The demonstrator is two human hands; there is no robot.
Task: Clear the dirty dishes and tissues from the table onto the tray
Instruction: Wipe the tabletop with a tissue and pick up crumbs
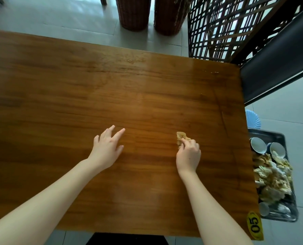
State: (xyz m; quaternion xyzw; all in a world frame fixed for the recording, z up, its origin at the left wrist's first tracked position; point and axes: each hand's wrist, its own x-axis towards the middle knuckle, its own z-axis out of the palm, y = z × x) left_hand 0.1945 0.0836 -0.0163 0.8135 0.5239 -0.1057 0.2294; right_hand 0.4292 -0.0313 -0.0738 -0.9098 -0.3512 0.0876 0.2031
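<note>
A crumpled, yellow-stained tissue (181, 137) lies on the wooden table (94, 85), in the near right part of it. The right hand (188, 155) grips this tissue: its fingers are curled over the near side of the paper and pinch it, while the far part sticks out past the fingertips. The left hand (107, 147) is well apart from it, to the left, with the fingers straight and spread and holding nothing. I cannot tell if the palm touches the wood.

Beside the right edge of the table, lower than the tabletop, stands a dark tray (271, 133). In it are 2 white bowls (256, 143) at the far end, a big pile of used tissues (271, 174) in the middle, and 1 small cup (264, 209) at the near end. A yellow sticker (254, 225) with "05" sits at the near right corner of the table. Behind the table are 2 wicker baskets (133, 13) and a dark lattice screen (226, 27).
</note>
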